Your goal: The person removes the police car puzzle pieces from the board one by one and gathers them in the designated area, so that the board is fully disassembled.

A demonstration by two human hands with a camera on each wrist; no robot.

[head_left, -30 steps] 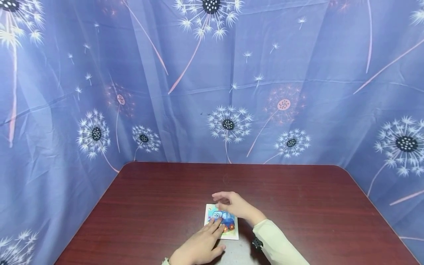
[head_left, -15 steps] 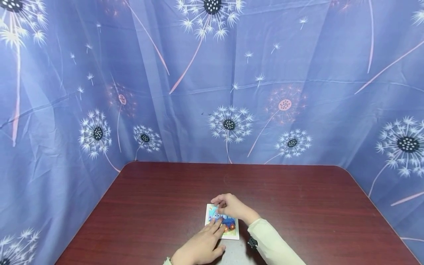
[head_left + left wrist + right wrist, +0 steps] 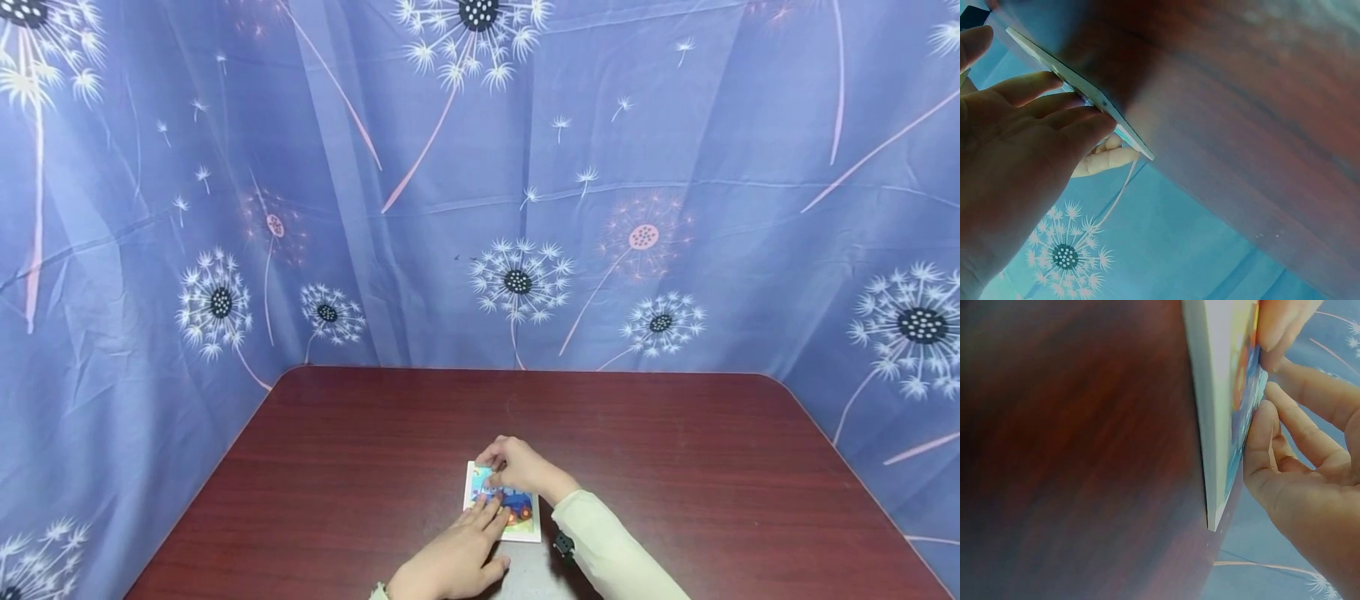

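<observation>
A small square picture puzzle board (image 3: 523, 524) with a white border and a blue cartoon car lies flat on the table. Across its lower left part my left hand (image 3: 459, 546) rests with straight, slightly spread fingers; the left wrist view shows those fingers (image 3: 1088, 122) against the picture face. My right hand (image 3: 523, 467) reaches over the upper part, fingers curled. In the right wrist view, its thumb (image 3: 1262, 434) and fingertips come together at the picture surface, close to the left fingers. Whether they pinch a loose piece is hidden.
The dark red-brown table (image 3: 360, 450) extends around the board on all sides. A greyish patch (image 3: 532, 571) lies on the surface at the near edge. Blue curtains (image 3: 420, 250) with dandelion prints hang behind and at both sides.
My right hand has shifted slightly left and down onto the picture, and its fingers have drawn together from a looser curl. The left hand and the board have stayed still.
</observation>
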